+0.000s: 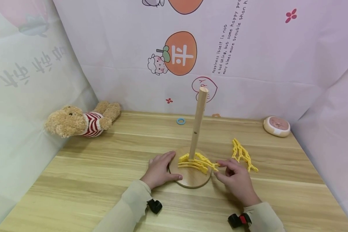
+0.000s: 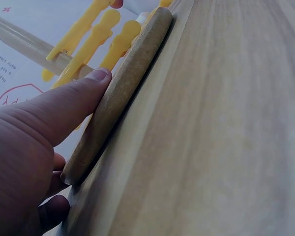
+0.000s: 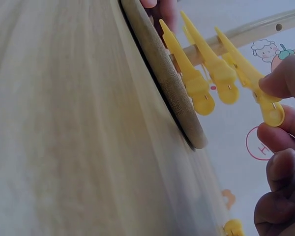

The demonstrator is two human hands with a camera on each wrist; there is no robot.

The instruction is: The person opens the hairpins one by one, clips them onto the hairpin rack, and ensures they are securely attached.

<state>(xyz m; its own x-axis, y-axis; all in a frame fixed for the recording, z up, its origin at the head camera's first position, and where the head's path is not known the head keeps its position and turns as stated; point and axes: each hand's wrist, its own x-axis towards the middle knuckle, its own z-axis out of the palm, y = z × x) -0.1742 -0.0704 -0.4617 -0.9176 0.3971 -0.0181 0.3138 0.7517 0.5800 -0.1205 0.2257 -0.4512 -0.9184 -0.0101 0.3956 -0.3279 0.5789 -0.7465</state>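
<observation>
A round wooden base carries an upright wooden post with a small hole partway up. My left hand holds the base at its left rim, thumb over the near edge and fingers spread along the far side. With thumb and index finger, my right hand pinches the rounded end of a yellow plastic clip, whose long arms reach to the post. Below it, other yellow clips sit one above another around the foot of the post.
Right of the base lie more yellow clips, partly behind my right hand. A blue ring lies behind the post. At the back left is a teddy bear in a striped top; a rounded beige device sits back right. Printed cloth encloses the table.
</observation>
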